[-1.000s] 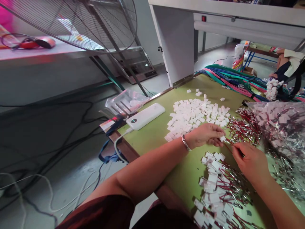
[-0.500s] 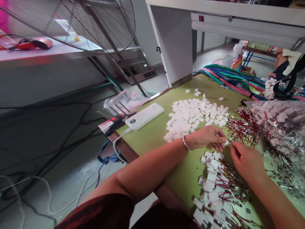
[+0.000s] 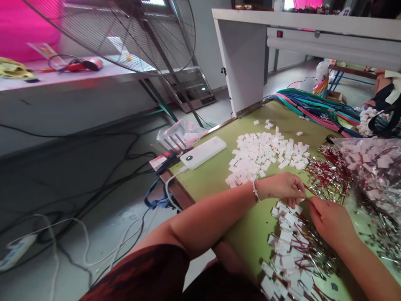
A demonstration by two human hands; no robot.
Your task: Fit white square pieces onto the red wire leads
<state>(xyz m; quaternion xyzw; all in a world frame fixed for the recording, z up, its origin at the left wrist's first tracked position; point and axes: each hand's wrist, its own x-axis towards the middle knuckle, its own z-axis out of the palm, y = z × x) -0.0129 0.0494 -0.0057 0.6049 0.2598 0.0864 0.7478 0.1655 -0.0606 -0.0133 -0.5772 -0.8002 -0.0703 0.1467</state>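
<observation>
My left hand [image 3: 286,187], with a bracelet at the wrist, is closed at the fingertips on a small white connector, mostly hidden by the fingers. Close beside it, my right hand [image 3: 328,215] pinches a thin wire that runs toward the left fingertips. Behind my left hand lies a pile of white connectors [image 3: 260,152]. Red wires with metal ends [image 3: 328,173] are heaped just beyond my right hand. Nearer to me, white connectors with red wires attached [image 3: 286,246] lie in a long heap on the green tabletop [image 3: 244,234].
A white power bank [image 3: 205,152] with a cable lies at the table's left edge. Clear bags of parts [image 3: 379,167] are at the right. Bundled coloured wires [image 3: 313,110] lie at the back. A large fan [image 3: 140,37] stands at the upper left.
The whole view has shifted, so the table appears further right. My hands remain together, and the white connector at my left fingertips is now less visible.
</observation>
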